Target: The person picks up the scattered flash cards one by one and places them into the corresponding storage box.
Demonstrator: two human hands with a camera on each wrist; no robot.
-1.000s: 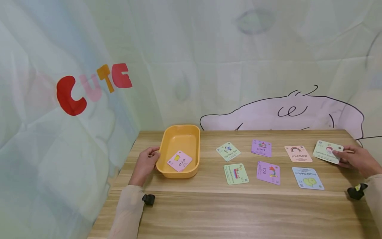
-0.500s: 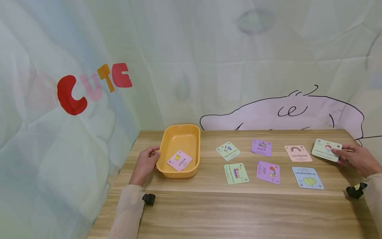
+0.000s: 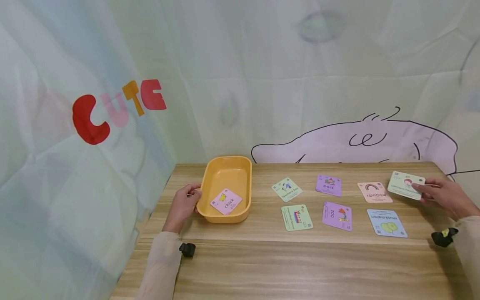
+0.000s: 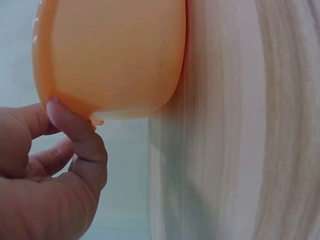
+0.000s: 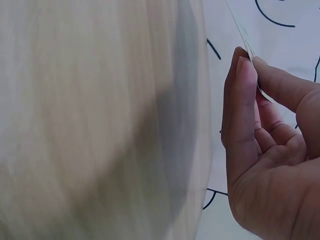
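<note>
"CUTE" backdrop (image 3: 240, 91); "Lantern" card (image 3: 400, 182) above table (image 3: 300, 268)

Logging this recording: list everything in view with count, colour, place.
Table: one, brown, foreground
Backdrop: one, pale green, behind table
Letters: four, multicoloured, left backdrop
Drawing: one, lilac, behind table
Tray: one, yellow, table's left
Chick card: one, pink, in tray
Teachers' Day card: one, green, back row, left
Park card: one, purple, back row, middle
Rainbow card: one, peach, back row, right
Dragon Boat card: one, green, front row, left
Zoo card: one, purple, front row, middle
Muskmelon card: one, blue, front row, right
Lantern card: one, green, above table, right
Wrist cameras: two, black, at wrists
Sleeves: two, beige, forearms
Left hand: one, at tray's rim
Right hand: one, pinching Lantern card
</note>
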